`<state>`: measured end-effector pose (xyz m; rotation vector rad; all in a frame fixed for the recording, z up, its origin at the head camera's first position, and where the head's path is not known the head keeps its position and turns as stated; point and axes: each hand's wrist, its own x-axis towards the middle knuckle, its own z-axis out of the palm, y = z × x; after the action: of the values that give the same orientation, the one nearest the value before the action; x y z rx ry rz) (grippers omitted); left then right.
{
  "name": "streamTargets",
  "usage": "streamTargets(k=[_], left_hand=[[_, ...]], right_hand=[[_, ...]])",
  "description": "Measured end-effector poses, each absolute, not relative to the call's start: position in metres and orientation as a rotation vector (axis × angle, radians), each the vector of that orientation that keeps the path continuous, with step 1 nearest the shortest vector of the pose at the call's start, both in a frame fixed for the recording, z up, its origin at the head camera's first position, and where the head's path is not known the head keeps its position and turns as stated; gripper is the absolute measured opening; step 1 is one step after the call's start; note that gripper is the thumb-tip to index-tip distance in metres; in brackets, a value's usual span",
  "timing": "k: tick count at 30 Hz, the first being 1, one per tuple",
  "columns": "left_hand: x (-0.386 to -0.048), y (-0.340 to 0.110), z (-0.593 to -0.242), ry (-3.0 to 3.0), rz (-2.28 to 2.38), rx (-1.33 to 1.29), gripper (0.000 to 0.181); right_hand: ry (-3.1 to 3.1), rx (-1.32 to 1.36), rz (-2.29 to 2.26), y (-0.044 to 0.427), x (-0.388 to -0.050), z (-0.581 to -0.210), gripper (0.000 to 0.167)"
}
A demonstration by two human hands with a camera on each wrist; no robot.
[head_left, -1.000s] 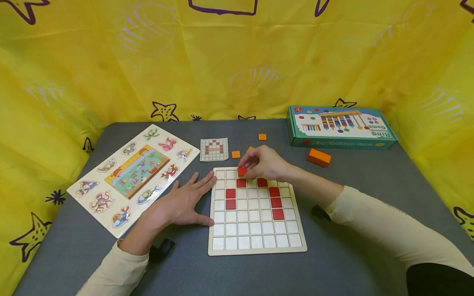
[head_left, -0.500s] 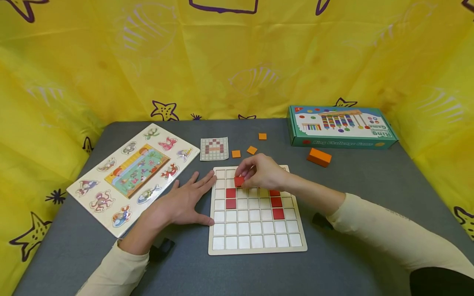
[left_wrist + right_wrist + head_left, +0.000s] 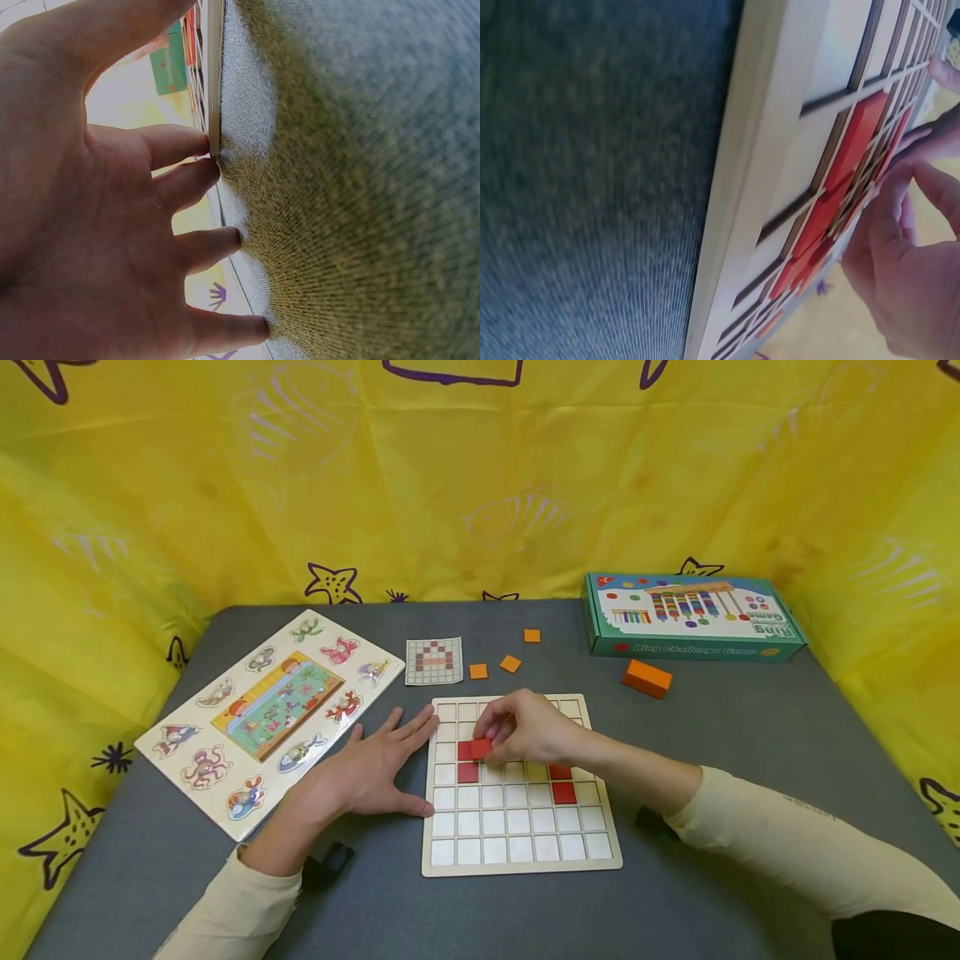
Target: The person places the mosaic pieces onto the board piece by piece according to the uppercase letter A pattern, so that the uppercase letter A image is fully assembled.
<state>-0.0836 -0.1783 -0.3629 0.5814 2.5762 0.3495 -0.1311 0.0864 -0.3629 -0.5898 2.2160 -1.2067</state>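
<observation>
A wooden grid board (image 3: pixel 480 870) with pale square cells lies on the dark table, several red tiles in its cells, among them one (image 3: pixel 564 793) at the right. The right hand (image 3: pixel 532 727) pinches a red tile (image 3: pixel 481 749) between thumb and fingers over the board, beside the left column of red tiles (image 3: pixel 468 772); it covers part of the upper cells. Fingers spread, the left hand (image 3: pixel 375 768) rests on the table, its thumb and a fingertip touching the board's left edge. The left wrist view shows that palm (image 3: pixel 112 225) with fingertips on the cloth.
Behind the board lie a pattern card (image 3: pixel 434 662) and orange tiles (image 3: pixel 478 672). An orange block (image 3: pixel 647 679) and a green game box (image 3: pixel 697 652) are at the back right. A sea-animal puzzle board (image 3: pixel 247 810) lies at the left. Yellow cloth (image 3: pixel 450 485) hangs behind.
The right hand has moved toward the wearer over the board with the red tile, from the top row down to the third row. The left hand has stayed in place.
</observation>
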Motion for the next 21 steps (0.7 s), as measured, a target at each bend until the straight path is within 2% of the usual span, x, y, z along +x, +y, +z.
streamTargets(k=[21], left_hand=[[-0.083, -0.18, -0.364, 2.587, 0.363, 0.601, 0.117]], right_hand=[[2.225, -0.632, -1.125, 0.077, -0.106, -0.364, 0.026]])
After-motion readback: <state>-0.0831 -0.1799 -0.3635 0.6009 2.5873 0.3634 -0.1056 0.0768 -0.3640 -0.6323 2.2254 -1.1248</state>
